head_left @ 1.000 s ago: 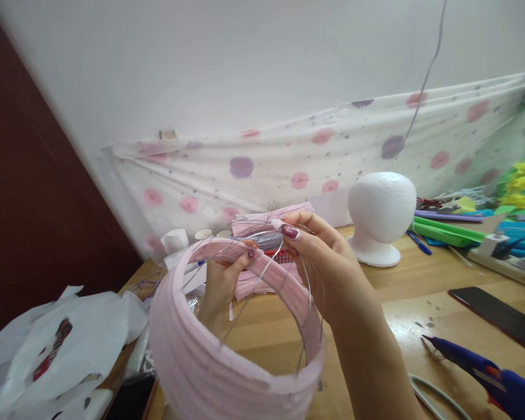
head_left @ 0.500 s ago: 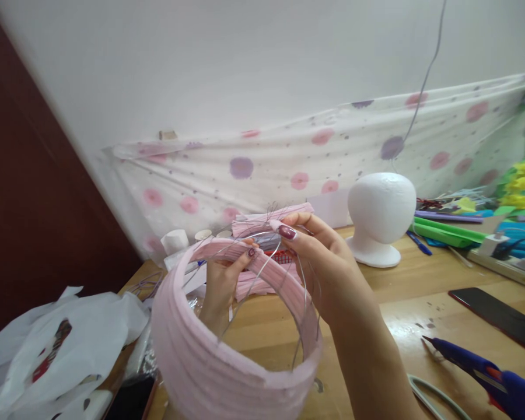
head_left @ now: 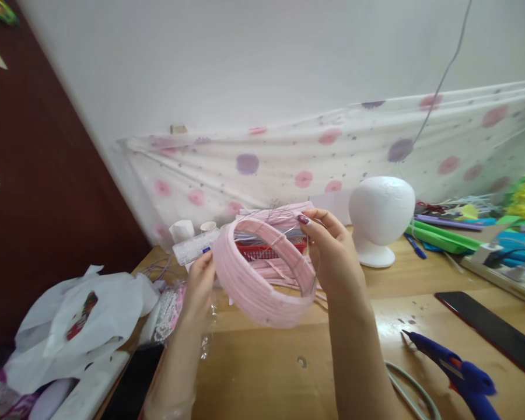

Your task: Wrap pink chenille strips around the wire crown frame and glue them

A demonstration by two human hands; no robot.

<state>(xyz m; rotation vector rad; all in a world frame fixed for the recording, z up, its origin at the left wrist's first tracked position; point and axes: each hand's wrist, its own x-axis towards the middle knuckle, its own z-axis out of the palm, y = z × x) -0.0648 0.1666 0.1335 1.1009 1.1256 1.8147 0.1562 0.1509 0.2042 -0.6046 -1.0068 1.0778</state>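
Observation:
A wide pink band, bent into a ring from rows of fuzzy stems that look like pipe cleaners, is held tilted above the table. My left hand grips its left edge, with part of the fingers hidden behind the band. Thin silvery wires run across the ring's opening and stick out at its far side. Close to the band's right rim, the thumb and fingers of my right hand are pinched on the wires.
Behind the band are a red basket and bundles of pink stems. A white foam head stands to the right, near a blue glue gun and a phone. White plastic bags lie left.
The pink band has moved farther away and up. My left hand has shifted from inside the ring to its outer left edge. My right hand has moved slightly right, still pinching.

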